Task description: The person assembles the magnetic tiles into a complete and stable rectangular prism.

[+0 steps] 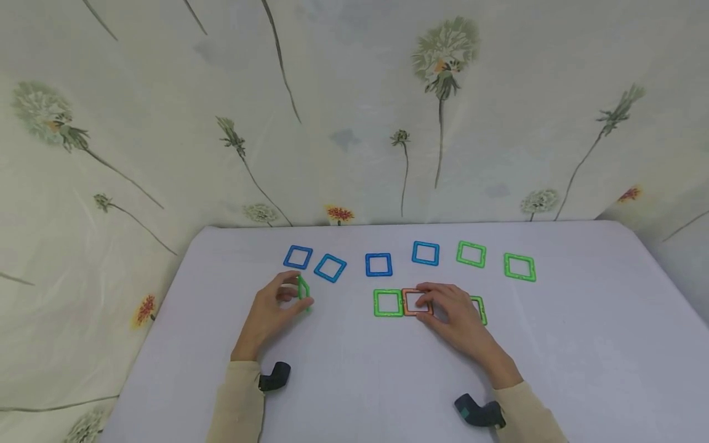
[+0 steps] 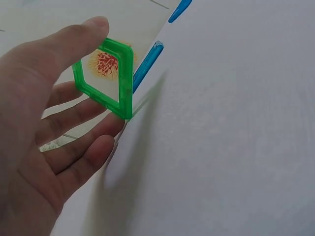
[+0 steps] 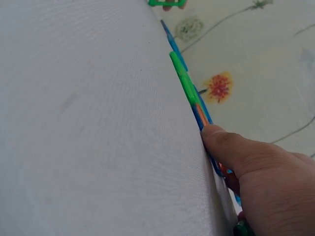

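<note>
Head view: floral backdrop (image 1: 354, 80) at 12 o'clock, white table (image 1: 343, 394) below it toward 6. Left hand (image 1: 271, 315) at orange square's 9 o'clock, well apart, grips upright green square (image 2: 126, 81) between thumb and fingers; cannot tell whether square touches table. Right hand (image 1: 460, 321) pinches orange square (image 1: 405, 303), flat on table. Around orange: flat green square (image 1: 388, 314) touching at 9; half-hidden green square (image 1: 482, 311) near 3; four blue squares (image 1: 379, 255), 10 to 12; two far green squares (image 1: 471, 264), 1 to 3.
</note>
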Demonstrator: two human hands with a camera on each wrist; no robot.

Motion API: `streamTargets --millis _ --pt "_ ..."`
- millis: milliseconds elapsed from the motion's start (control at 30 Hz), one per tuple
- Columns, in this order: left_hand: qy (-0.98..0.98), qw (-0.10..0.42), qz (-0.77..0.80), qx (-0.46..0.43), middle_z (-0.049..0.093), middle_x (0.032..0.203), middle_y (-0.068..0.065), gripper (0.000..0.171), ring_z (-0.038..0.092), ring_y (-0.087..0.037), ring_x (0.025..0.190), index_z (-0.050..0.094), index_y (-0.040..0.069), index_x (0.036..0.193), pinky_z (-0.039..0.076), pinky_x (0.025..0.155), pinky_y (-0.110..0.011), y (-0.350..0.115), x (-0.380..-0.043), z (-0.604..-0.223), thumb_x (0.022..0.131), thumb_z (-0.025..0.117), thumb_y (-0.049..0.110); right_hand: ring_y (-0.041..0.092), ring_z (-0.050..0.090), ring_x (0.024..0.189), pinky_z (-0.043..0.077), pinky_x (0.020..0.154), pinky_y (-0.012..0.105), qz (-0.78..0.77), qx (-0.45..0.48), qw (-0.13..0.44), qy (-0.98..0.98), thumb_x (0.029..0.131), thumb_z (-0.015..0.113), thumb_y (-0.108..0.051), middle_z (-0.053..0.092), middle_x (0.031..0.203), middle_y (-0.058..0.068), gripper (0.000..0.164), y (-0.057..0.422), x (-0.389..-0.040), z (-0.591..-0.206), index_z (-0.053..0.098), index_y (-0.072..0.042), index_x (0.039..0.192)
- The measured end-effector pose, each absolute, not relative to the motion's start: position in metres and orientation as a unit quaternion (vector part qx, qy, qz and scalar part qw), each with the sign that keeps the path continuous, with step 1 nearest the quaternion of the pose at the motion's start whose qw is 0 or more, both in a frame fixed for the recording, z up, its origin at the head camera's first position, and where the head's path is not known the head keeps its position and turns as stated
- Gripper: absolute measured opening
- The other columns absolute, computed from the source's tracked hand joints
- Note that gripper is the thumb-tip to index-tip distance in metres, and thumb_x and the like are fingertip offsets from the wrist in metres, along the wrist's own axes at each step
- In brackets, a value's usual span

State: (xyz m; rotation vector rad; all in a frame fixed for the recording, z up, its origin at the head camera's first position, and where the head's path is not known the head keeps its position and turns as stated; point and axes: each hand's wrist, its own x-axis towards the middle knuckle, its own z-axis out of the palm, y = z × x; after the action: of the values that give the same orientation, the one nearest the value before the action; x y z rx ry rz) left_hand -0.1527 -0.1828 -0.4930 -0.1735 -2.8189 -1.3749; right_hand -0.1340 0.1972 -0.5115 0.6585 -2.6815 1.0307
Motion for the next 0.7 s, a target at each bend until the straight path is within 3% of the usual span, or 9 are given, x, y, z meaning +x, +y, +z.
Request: streamTargets --millis 233,533,700 --pt "-0.892 0.002 -0.445 -0.080 0.061 0.119 0.003 0.066 0.064 -0.015 0.101 0.049 0.021 0.133 0.051 0.090 -0.036 -0.182 -0.153 -0.494 0.077 0.073 0.048 0.023 0.047 0.121 0.029 0.101 0.051 0.351 0.219 0.093 -0.906 0.078 0.077 -0.017 0.058 0.129 0.001 0.024 0.198 -0.134 -0.512 0.064 -0.022 0.097" --pt "-0.886 0.007 -0.452 -0.105 0.061 0.119 0.009 0.070 0.061 -0.011 0.106 0.048 0.024 0.134 0.051 0.091 -0.033 -0.170 -0.153 -0.502 0.074 0.074 0.050 0.022 0.047 0.121 0.030 0.099 0.049 0.348 0.229 0.100 -0.904 0.079 0.076 -0.019 0.058 0.129 0.001 0.023 0.200 -0.135 -0.515 0.064 -0.023 0.098" --pt "-0.882 0.022 -0.456 -0.121 0.060 0.122 0.007 0.067 0.061 -0.012 0.106 0.048 0.023 0.134 0.051 0.091 -0.033 -0.164 -0.152 -0.504 0.076 0.077 0.039 0.019 0.046 0.122 0.030 0.100 0.047 0.347 0.227 0.097 -0.905 0.080 0.076 -0.021 0.058 0.130 -0.002 0.023 0.201 -0.136 -0.516 0.063 -0.025 0.098"
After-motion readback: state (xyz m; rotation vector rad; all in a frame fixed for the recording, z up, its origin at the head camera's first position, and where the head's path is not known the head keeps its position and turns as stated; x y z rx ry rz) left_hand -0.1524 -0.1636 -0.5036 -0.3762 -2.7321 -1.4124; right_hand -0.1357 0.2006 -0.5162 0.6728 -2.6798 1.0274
